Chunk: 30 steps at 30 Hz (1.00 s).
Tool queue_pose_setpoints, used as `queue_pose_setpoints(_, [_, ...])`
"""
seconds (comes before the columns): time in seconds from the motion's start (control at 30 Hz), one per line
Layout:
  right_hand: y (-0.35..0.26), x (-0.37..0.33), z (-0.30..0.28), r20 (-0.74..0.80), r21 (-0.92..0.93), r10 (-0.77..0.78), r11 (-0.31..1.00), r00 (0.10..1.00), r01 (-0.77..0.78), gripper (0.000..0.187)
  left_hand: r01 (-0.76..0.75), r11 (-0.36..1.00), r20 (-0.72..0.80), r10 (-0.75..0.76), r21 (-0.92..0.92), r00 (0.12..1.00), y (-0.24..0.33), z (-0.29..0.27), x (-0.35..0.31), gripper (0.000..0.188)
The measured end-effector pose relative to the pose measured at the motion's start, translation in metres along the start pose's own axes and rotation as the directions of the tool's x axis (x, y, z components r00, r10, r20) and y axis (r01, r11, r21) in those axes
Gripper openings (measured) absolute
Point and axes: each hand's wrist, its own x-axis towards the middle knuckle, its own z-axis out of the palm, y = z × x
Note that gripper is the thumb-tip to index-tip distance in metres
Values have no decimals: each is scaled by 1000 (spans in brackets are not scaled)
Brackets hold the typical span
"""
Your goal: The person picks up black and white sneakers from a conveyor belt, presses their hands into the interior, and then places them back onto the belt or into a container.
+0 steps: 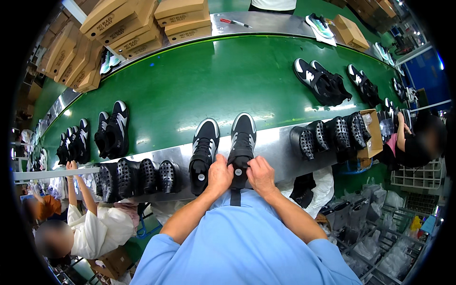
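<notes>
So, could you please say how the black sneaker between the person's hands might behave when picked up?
The black sneaker probably gives when squeezed, since it looks padded and hollow between the left hand and right hand. It seems unlikely to roll, given its long, low shape. Its fabric-like surface should hardly be slippery.

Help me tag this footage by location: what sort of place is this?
Probably a shoe factory's finishing or packing line: matching black sneakers stand in pairs along a long green surface, and brown cardboard boxes are stacked beyond it.
</notes>
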Motion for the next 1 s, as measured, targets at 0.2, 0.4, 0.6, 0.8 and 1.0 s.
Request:
queue_pose_setpoints(0.2, [-7, 0, 11, -69, 102, 95, 991, 993, -87, 17, -26, 994, -45, 22, -102, 999, -9, 6, -5, 31])
queue_pose_setpoints(0.4, [-13, -12, 1, -49, 18, 151, 989, 987, -150, 32, -118, 987, 156, 135, -113, 978, 16, -77, -54, 24])
queue_pose_setpoints(0.6, [-14, -3, 9, 195, 123, 431, 880, 881, -458, 50, -355, 869, 6, 376, 345, 927, -18, -114, -84, 27])
queue_pose_setpoints(0.8, [-36, 11, 32, 163, 139, 171, 971, 972, -194, 45, -405, 910, 182, 384, 91, 905, -28, -73, -58, 44])
queue_pose_setpoints(1.0, [-14, 3, 42, 31, 45, 98, 994, 995, -100, 47, -243, 940, 480, 103, 239, 871, 9, -73, -35, 59])
